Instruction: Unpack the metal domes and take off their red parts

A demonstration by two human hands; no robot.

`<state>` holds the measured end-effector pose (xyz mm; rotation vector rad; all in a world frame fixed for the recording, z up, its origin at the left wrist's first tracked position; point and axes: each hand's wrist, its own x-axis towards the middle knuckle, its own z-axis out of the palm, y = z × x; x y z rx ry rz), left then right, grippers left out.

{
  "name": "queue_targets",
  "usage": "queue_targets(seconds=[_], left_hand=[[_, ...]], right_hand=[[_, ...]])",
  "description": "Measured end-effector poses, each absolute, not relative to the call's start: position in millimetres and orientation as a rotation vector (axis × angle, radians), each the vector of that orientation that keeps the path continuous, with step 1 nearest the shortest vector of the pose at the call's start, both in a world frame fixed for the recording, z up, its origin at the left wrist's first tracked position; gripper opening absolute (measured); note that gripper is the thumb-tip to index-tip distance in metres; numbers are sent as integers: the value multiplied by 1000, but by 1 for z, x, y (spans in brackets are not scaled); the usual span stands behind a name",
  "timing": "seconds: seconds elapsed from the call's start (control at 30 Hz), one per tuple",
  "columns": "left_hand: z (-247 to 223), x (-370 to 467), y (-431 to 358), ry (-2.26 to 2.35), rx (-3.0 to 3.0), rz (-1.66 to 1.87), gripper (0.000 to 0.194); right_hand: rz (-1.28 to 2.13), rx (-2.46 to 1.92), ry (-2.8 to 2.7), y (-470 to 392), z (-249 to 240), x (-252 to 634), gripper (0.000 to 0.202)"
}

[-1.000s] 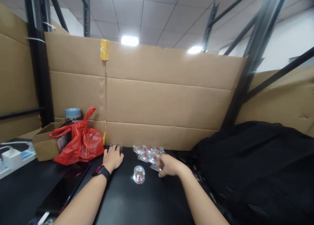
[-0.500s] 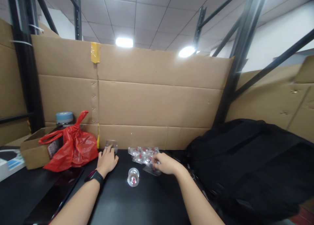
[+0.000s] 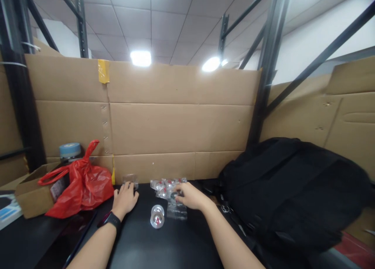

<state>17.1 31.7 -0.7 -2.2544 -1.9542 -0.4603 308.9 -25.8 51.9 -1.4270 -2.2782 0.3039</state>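
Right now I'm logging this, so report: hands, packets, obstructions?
Left hand spread at clear wrapper. Right hand over packets, grip unclear, partly hiding them. Shiny piece on table, unheld.

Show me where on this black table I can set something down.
Widest: the bare tabletop between the forearms, nearer than the shiny round piece. Smaller: the strip between that piece and the left hand. Crowded: the back by the right hand, with clear packets; the left, with the red bag and cardboard box; the right, under the black bag.
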Motion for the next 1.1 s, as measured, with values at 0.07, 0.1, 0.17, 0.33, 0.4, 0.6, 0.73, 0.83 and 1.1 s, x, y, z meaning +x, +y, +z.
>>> queue_targets(seconds=[0.07,0.1,0.17,0.33,0.4,0.6,0.73,0.83,1.1], left_hand=[[0,17,31,-1945,-2257,-461,37],[0,17,31,-1940,-2261,-456,36],[0,16,31,-1928,-2260,-451,37],[-1,16,34,-1903,-2224,-484,43],[-1,16,34,-1891,-2231,-478,41],[3,19,29,-1870,-2266,-487,38],[4,19,27,-1820,-2263,-524,37],[6,21,27,-1756,-2263,-589,33],[28,51,-8,-1121,-2624,-1043,45]], right_hand=[[328,-1390,-2266,-26,52,307,21],[340,-1371,-2259,-26,52,306,21],[359,-1331,-2242,-27,54,304,20],[406,-1262,-2197,-33,66,300,16],[416,-1230,-2188,-33,68,301,14],[588,-1103,-1959,-26,62,305,17],[602,-1035,-1754,-20,57,304,26],[530,-1034,-1670,-12,49,305,33],[530,-1089,-1557,-2,24,299,43]])
